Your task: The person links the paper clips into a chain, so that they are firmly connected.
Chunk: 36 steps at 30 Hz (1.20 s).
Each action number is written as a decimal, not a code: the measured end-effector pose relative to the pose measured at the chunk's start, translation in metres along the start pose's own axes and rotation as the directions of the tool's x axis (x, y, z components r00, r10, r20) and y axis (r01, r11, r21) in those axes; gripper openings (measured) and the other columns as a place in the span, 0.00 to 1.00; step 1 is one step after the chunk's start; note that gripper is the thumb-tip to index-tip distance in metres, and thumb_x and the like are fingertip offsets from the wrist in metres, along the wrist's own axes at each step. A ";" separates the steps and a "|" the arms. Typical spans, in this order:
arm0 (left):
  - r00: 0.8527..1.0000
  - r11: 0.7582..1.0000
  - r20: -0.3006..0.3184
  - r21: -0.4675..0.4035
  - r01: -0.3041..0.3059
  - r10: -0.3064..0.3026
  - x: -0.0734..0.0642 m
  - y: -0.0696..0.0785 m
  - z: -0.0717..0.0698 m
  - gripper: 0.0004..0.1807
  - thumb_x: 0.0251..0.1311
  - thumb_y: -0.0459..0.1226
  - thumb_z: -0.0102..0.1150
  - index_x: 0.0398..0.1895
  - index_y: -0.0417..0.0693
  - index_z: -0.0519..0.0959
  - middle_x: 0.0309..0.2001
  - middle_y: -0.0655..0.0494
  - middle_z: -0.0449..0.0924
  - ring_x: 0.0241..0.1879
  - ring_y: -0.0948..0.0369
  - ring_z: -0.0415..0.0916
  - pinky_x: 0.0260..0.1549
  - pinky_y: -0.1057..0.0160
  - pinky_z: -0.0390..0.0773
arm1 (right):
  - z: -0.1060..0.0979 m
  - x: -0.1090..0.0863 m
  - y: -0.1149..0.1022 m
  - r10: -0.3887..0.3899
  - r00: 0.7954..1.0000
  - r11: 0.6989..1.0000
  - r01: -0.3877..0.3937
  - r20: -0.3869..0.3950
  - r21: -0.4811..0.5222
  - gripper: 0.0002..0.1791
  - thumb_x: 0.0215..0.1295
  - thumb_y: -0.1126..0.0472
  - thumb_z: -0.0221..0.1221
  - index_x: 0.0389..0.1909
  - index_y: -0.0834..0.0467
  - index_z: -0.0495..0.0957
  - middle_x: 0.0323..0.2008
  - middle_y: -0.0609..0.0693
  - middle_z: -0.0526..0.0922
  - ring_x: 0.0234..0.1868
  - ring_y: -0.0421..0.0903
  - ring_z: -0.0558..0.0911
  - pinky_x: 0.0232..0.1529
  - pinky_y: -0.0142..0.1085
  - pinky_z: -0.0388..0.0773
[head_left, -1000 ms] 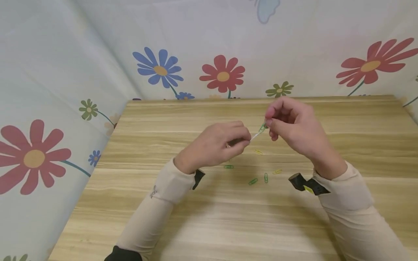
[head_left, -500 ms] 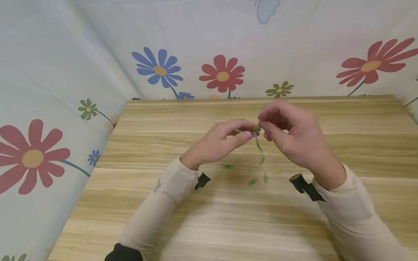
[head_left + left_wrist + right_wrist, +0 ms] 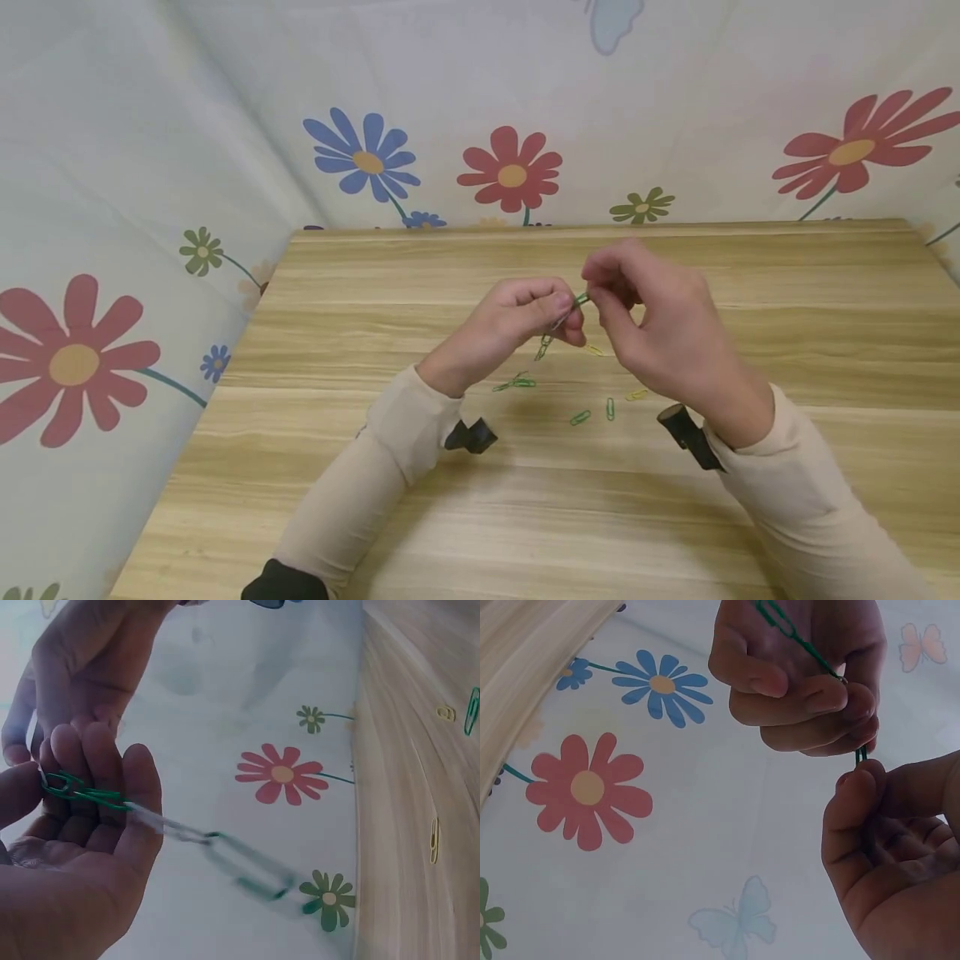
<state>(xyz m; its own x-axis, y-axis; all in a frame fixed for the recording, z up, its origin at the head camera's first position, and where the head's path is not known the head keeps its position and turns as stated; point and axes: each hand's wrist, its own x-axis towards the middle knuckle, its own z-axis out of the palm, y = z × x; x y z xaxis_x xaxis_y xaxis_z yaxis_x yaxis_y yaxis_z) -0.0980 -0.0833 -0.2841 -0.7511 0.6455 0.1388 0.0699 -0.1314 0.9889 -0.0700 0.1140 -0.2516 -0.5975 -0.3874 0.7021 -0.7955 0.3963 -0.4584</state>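
1. Two hands work above a wood-grained table (image 3: 480,517): the left hand (image 3: 498,329) pinches a paperclip chain (image 3: 545,343); the right hand (image 3: 667,329) pinches the tip of a green link (image 3: 861,754) between thumb and forefinger.
2. Five loose wire clips lie below: three green clips (image 3: 581,417), two yellow clips (image 3: 637,394), slim, rounded loops.
3. Green and whitish, the chain dangles left, its end blurred.

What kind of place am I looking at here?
Probably an indoor tabletop work area: a wood-grain table, a flower-printed backdrop behind it, and loose paper clips on top.
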 end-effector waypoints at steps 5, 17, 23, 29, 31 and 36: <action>1.000 0.999 -0.001 -0.045 0.022 -0.022 0.000 -0.001 -0.001 0.14 0.75 0.33 0.46 0.32 0.41 0.80 0.32 0.51 0.80 0.37 0.55 0.79 0.51 0.51 0.79 | 0.002 -0.001 0.001 -0.042 0.999 0.998 0.042 0.005 -0.046 0.14 0.58 0.83 0.60 0.41 0.66 0.74 0.30 0.54 0.81 0.27 0.40 0.78 0.33 0.23 0.74; 0.975 0.930 -0.031 0.307 -0.200 0.220 -0.002 0.004 0.001 0.08 0.73 0.29 0.52 0.43 0.33 0.81 0.37 0.47 0.83 0.36 0.55 0.81 0.42 0.55 0.82 | -0.004 0.001 0.002 0.002 0.999 0.997 -0.005 0.035 0.082 0.14 0.58 0.84 0.60 0.41 0.68 0.76 0.31 0.53 0.82 0.26 0.39 0.78 0.30 0.24 0.75; 0.897 0.801 -0.097 0.498 -0.331 0.431 -0.001 0.002 -0.001 0.04 0.68 0.26 0.57 0.41 0.33 0.81 0.35 0.50 0.83 0.31 0.62 0.81 0.35 0.59 0.84 | 0.000 0.001 0.007 0.092 0.996 0.975 -0.090 -0.002 0.205 0.11 0.61 0.82 0.60 0.44 0.71 0.76 0.28 0.49 0.79 0.21 0.40 0.75 0.22 0.26 0.73; 0.832 0.769 -0.156 0.500 -0.398 0.532 -0.003 0.006 -0.011 0.03 0.66 0.25 0.56 0.38 0.32 0.79 0.31 0.48 0.80 0.28 0.57 0.80 0.33 0.59 0.84 | 0.008 0.000 0.022 0.296 0.954 0.923 -0.300 0.055 0.242 0.07 0.69 0.72 0.60 0.45 0.67 0.78 0.30 0.50 0.78 0.22 0.46 0.77 0.22 0.30 0.74; 0.811 0.772 -0.188 0.479 -0.417 0.554 -0.004 0.008 -0.016 0.03 0.66 0.25 0.55 0.37 0.30 0.78 0.30 0.46 0.80 0.28 0.55 0.80 0.32 0.60 0.83 | 0.014 -0.001 0.031 0.355 0.923 0.908 -0.378 0.148 0.179 0.05 0.72 0.68 0.59 0.45 0.64 0.78 0.29 0.50 0.78 0.23 0.46 0.76 0.23 0.32 0.75; 0.756 0.790 -0.288 0.403 -0.462 0.588 -0.004 0.011 -0.030 0.06 0.67 0.26 0.52 0.35 0.27 0.75 0.28 0.48 0.77 0.27 0.58 0.78 0.30 0.62 0.82 | 0.045 -0.010 0.051 0.398 0.794 0.901 -0.432 0.459 -0.033 0.04 0.72 0.65 0.59 0.40 0.60 0.81 0.30 0.49 0.81 0.28 0.45 0.77 0.29 0.39 0.76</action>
<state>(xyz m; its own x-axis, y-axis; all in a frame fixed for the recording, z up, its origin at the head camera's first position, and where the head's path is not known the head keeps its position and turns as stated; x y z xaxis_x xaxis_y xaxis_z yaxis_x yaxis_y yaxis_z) -0.1140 -0.1104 -0.2753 -0.7154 0.1941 0.6713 0.6666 -0.0987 0.7389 -0.1091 0.1001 -0.3065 -0.8374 -0.5321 0.1247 -0.4550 0.5524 -0.6984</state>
